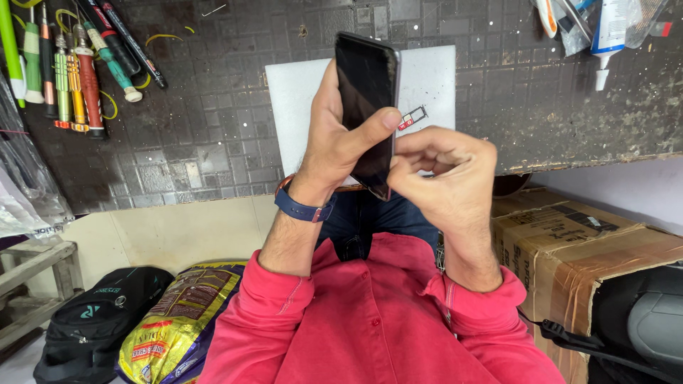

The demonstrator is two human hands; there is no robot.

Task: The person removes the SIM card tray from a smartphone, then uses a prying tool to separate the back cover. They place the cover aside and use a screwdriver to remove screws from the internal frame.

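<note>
repair workshop | screwdrivers (71, 71) on worn gridded bench mat (213, 135) | glue tube (608, 35)

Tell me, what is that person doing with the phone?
A person in a red shirt holds a dark phone upright in the left hand. A small card tray sticks out of its side by the thumb. The right hand is curled close beside it. Screwdrivers lie on the dark bench.
</note>
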